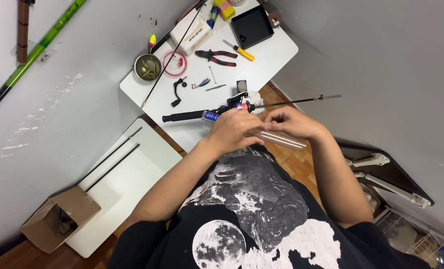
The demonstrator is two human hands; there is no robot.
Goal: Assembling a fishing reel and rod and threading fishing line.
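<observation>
My left hand [233, 130] and my right hand [293, 122] meet in front of my chest, both closed on a clear plastic tube [283, 141] that sticks out to the right below my right hand. Just beyond them a short black fishing rod [187, 116] with a reel [238, 103] lies across the near edge of the white table [274, 55]. Its thin tip [306, 100] points right, past the table edge.
On the table lie red-handled pliers [216, 56], a yellow-handled screwdriver [240, 51], a black tray [252, 26], a metal bowl [148, 67], a pink ring [174, 64] and a black crank handle [177, 91]. A cardboard box [60, 218] and a white board with two black rods [113, 163] sit at the left.
</observation>
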